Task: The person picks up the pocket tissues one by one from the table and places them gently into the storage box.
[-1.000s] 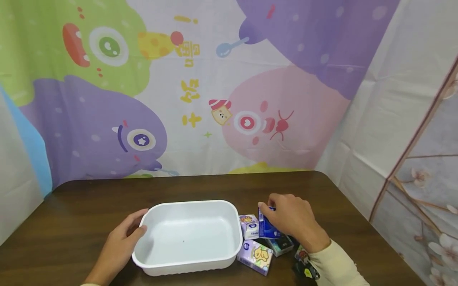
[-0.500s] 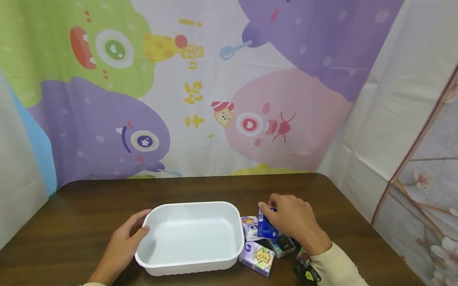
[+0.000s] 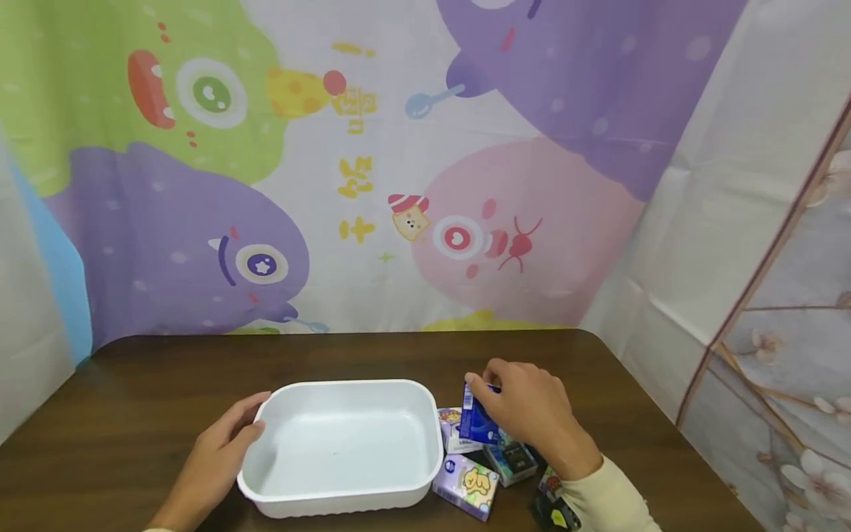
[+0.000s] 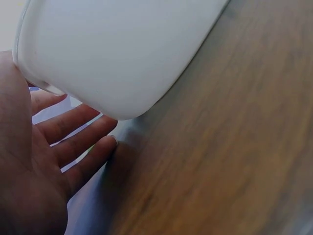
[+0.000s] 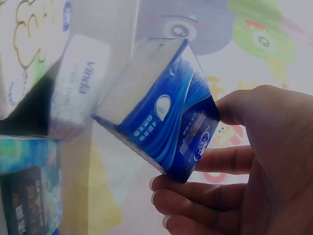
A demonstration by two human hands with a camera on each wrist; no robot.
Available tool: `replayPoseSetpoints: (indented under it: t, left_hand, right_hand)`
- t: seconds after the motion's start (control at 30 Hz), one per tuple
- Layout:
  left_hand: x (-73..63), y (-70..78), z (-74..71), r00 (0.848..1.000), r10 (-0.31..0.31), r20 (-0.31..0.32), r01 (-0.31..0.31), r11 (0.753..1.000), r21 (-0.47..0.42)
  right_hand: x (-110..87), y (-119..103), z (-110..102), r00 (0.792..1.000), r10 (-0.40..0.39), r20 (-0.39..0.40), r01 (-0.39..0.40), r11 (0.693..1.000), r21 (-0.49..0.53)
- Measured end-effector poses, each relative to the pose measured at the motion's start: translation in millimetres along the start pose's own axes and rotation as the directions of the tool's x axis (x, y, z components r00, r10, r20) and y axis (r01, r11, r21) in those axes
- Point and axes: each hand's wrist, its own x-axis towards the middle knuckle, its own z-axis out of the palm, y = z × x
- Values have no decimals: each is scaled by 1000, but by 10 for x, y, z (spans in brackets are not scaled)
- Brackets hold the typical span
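A white plastic basin stands on the brown table. My left hand holds its left end, thumb over the rim and the other fingers spread along the outer wall. To the right of the basin, my right hand pinches a blue pack of pocket tissues between thumb and fingers, tilted above the other packs. Behind it a white and purple Vinda tissue pack lies against the basin. A purple tissue pack with a yellow bear and a dark teal pack lie nearer.
By the right sleeve, a small dark pack with a yellow-green mark and a colourful pack are partly covered. Behind the table hangs a cartoon-print cloth; another cloth with blossoms hangs at the right.
The right hand and blue tissue pack have shifted slightly left, toward the basin. The left hand keeps its place on the rim. The head view has moved a little.
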Motion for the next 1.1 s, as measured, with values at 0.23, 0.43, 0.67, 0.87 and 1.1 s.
replayPoseSetpoints:
  t: [0.23, 0.43, 0.67, 0.87, 1.1]
  left_hand:
    - [4, 36, -18, 1000, -21, 20, 21, 999, 27]
    - [24, 32, -8, 1000, 22, -8, -21, 999, 48]
    - [-30, 14, 3, 1000, 23, -4, -23, 999, 23]
    - [-54, -11, -1, 1000, 7, -11, -6, 1000, 24]
    - [-8, 5, -37, 1000, -2, 15, 2, 1000, -2]
  right_hand:
    - [2, -36, 20, 1000, -1, -26, 1, 1000, 11]
    - [44, -147, 46, 998, -24, -55, 25, 999, 25]
    - [60, -279, 109, 995, -43, -88, 48, 997, 57]
    - [48, -323, 168, 996, -48, -74, 53, 997, 64]
    - [91, -408, 161, 990, -74, -118, 84, 993, 83]
